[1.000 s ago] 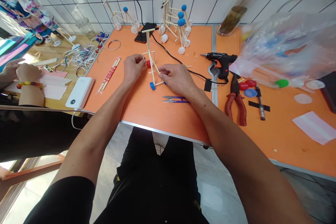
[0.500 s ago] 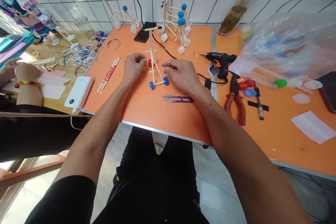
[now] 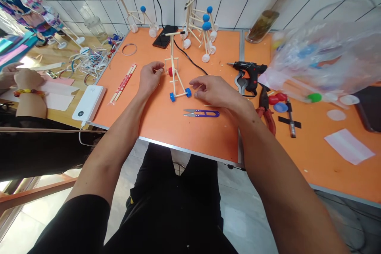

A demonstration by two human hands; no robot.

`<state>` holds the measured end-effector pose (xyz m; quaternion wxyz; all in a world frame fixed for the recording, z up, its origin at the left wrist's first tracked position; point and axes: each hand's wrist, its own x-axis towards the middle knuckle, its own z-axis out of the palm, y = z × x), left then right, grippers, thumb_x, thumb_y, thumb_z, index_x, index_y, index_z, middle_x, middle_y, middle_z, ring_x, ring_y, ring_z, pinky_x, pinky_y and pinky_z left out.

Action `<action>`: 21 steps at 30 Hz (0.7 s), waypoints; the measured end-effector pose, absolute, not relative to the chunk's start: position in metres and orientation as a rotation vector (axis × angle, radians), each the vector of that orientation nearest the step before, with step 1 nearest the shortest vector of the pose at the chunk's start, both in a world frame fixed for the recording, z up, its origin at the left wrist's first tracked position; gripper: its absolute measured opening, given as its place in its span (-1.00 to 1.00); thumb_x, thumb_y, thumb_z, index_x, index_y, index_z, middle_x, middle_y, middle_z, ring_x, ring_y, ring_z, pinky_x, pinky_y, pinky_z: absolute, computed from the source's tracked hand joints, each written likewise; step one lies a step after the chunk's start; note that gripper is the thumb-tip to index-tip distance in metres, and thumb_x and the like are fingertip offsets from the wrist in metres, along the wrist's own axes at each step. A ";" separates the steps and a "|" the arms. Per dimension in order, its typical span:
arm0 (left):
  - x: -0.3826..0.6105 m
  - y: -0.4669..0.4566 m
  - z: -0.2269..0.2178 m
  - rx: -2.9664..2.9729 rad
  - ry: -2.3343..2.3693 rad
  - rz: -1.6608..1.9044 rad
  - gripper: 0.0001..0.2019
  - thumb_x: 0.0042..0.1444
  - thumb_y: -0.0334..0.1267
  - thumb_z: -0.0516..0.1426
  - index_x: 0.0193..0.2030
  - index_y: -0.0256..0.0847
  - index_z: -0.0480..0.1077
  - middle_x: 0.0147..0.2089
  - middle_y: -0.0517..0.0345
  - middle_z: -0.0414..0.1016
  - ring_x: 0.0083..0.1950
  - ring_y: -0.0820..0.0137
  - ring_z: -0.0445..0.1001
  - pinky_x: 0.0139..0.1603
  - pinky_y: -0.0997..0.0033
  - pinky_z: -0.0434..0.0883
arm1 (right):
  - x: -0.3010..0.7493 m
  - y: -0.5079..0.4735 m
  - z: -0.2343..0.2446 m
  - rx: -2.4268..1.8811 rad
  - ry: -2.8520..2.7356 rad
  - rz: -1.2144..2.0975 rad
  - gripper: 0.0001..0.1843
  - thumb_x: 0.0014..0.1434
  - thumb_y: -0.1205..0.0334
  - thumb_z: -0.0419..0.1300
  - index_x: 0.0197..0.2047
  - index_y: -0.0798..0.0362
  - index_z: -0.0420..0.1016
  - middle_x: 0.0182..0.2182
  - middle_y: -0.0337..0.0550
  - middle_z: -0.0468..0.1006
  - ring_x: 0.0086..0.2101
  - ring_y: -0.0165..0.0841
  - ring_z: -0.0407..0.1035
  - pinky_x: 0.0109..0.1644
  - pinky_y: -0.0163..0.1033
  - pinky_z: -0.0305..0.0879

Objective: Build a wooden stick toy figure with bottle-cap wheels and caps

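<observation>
A small tricycle-like model (image 3: 175, 81) of pale wooden sticks stands upright in front of me. It has blue wheels, a red round piece low at the back and a crossbar with a black end on top. My left hand (image 3: 149, 80) rests on the table just left of it, fingers loosely curved, holding nothing I can see. On the other side my right hand (image 3: 218, 92) is open, its fingers bent and apart, clear of the blue wheel. Below that hand lie purple thread snips (image 3: 201, 113), with a thin stick partly hidden under the palm.
Several similar stick models (image 3: 196, 27) stand by the tiled wall near a black phone (image 3: 165, 36). Rightward lie a glue gun (image 3: 249, 72), red-handled pliers (image 3: 266, 109) and a plastic bag (image 3: 327, 55). Leftward are wrapped chopsticks (image 3: 123, 84), a white power bank (image 3: 89, 103) and another person's hands (image 3: 28, 79).
My right hand has moved right, away from the model, uncovering more of the snips. My left hand has drawn back slightly to the left. The model stays standing in place.
</observation>
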<state>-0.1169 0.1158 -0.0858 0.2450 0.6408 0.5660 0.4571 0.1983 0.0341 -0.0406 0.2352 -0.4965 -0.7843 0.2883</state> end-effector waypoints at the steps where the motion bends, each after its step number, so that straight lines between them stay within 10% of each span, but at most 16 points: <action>1: -0.116 0.116 -0.085 1.744 1.542 1.240 -0.78 0.31 -0.48 0.28 -0.02 -0.18 0.74 -0.04 0.01 0.86 -0.06 0.23 0.71 0.21 0.10 0.66 | 0.198 0.034 -0.041 -1.357 -2.161 0.799 -0.41 0.31 0.44 0.52 0.37 -0.02 0.95 0.20 0.04 0.96 0.04 -0.02 0.84 0.36 0.08 0.74; 21: -0.103 0.112 -0.081 1.743 1.538 1.201 -0.78 0.29 -0.52 0.30 -0.21 -0.14 0.76 -0.20 0.13 0.75 -0.16 0.27 0.60 0.02 0.16 0.55 | 0.184 0.028 -0.040 -1.225 -2.192 0.846 -0.73 0.36 0.35 0.49 0.08 -0.01 0.94 -0.13 -0.13 0.87 -0.12 -0.14 0.69 0.09 -0.09 0.51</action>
